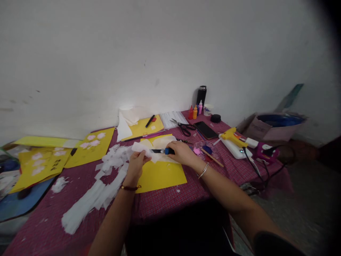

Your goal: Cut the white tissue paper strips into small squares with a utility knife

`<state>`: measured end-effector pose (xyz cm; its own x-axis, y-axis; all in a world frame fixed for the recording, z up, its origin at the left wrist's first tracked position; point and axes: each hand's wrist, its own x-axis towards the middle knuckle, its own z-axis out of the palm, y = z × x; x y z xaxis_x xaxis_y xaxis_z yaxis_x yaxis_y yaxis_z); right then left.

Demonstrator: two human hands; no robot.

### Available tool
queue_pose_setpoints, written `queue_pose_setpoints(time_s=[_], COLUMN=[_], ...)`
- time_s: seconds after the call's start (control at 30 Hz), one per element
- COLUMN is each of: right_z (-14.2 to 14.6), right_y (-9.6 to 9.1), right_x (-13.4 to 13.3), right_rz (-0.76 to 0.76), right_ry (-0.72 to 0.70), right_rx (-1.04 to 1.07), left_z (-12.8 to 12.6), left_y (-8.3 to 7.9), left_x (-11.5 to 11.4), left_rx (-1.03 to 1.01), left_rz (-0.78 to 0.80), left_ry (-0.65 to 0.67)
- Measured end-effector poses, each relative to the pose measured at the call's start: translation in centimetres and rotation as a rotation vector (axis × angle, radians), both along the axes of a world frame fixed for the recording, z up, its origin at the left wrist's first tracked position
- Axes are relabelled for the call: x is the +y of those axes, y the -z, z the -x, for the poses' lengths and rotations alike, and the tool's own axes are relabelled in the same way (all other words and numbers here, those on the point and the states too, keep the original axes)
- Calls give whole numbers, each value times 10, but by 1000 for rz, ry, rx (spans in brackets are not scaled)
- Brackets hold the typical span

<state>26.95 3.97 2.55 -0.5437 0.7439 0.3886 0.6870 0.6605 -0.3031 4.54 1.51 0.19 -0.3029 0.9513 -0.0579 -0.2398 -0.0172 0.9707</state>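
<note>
My left hand (136,164) pinches a piece of white tissue paper (141,147) above the yellow sheet. In my right hand (181,152) is a utility knife (168,151) with a blue handle, its dark blade pointing left and reaching the tissue. Under both hands lies a yellow sheet of paper (162,177), with more white paper on its upper part. A heap of torn white tissue (114,158) spreads to the left of my left hand, and a long bundle of tissue strips (82,204) lies nearer to me.
Black scissors (184,127), a phone (205,130) and paint bottles (195,112) lie or stand behind. A yellow glue gun (231,136) rests at right, its cord hanging over the table edge. Flower-decorated yellow sheets (92,151) are at left. A wall (160,64) closes the back.
</note>
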Motion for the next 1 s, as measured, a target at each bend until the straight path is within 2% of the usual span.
queue_pose_setpoints(time_s=[0.23,0.47,0.67,1.0], right_z=[3,0,2,1], right_y=[2,4,5,6], right_x=[-1,2,2,3], right_rz=[6,12,19,30], right_ry=[-5,-8,-24,-12], right_rx=[20,50,61,71], left_z=[-8,-6,-6,1], left_y=[3,-2,-2,0], left_x=[1,-1,-2,0], left_rx=[26,10,36,98], left_rz=[-18,-54,20,56], left_ry=[45,76,133,137])
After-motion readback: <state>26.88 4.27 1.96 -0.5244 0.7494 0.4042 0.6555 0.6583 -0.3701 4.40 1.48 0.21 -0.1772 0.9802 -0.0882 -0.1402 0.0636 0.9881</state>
